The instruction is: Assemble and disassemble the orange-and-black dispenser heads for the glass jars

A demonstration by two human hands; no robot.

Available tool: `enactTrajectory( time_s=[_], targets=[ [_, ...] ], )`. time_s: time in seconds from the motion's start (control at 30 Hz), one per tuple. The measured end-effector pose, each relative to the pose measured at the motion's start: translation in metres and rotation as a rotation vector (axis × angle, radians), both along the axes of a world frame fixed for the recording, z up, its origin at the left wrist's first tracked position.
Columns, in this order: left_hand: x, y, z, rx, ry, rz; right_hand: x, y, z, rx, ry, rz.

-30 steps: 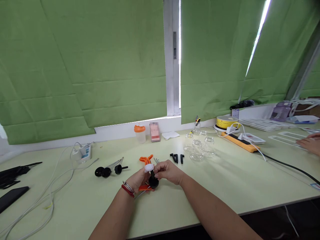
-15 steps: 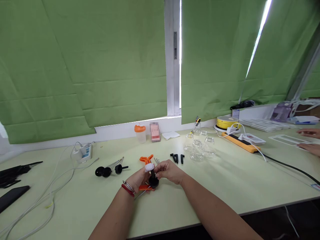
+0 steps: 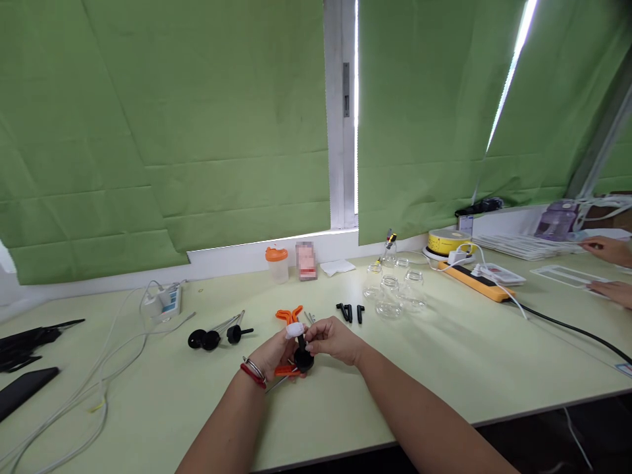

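Observation:
My left hand [image 3: 274, 354], with a red band and metal bangles at the wrist, is closed around a black round cap [image 3: 303, 360] with an upright stem. A white piece [image 3: 295, 330] sits by the stem's top; whether it covers my thumb I cannot tell. Under the cap, an orange part [image 3: 287, 371] and a thin metal rod [image 3: 279, 383] stick out. My right hand [image 3: 336, 340] is pinched against the stem's right side; what lies between its fingertips is too small to make out. Just beyond my hands lie orange handles [image 3: 289, 315] and small metal pins [image 3: 309, 317].
Left are more black caps with rods [image 3: 211, 340] and white cables [image 3: 106, 368]. Short black elbow pieces [image 3: 360, 314] and several glass jars [image 3: 389, 299] stand right. An orange-lidded cup [image 3: 277, 264] is at the back, an orange power strip [image 3: 471, 281] farther right, near another person's hands [image 3: 612, 250].
My hands stay nearly in place, the right fingertips shifting slightly at the stem. At the far right, the other person's farther hand has lifted.

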State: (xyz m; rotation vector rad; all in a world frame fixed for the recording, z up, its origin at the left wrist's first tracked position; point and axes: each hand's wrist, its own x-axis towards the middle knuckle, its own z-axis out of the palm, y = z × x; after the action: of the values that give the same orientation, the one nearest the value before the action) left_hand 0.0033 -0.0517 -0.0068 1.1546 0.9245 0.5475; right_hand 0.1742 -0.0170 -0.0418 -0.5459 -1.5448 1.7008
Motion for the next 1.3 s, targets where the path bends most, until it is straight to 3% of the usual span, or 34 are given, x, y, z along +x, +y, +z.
enactTrajectory(
  time_s=[0.4, 1.3],
  targets=[
    [-0.0012, 0.0, -0.0018, 0.014, -0.017, 0.014, 0.0033, -0.0038, 0.0076, 0.073, -0.015, 0.019],
    [-0.0024, -0.0008, -0.0031, -0.007, -0.031, 0.024, 0.0025, -0.0041, 0.0071, 0.068, 0.038, 0.025]
  ],
)
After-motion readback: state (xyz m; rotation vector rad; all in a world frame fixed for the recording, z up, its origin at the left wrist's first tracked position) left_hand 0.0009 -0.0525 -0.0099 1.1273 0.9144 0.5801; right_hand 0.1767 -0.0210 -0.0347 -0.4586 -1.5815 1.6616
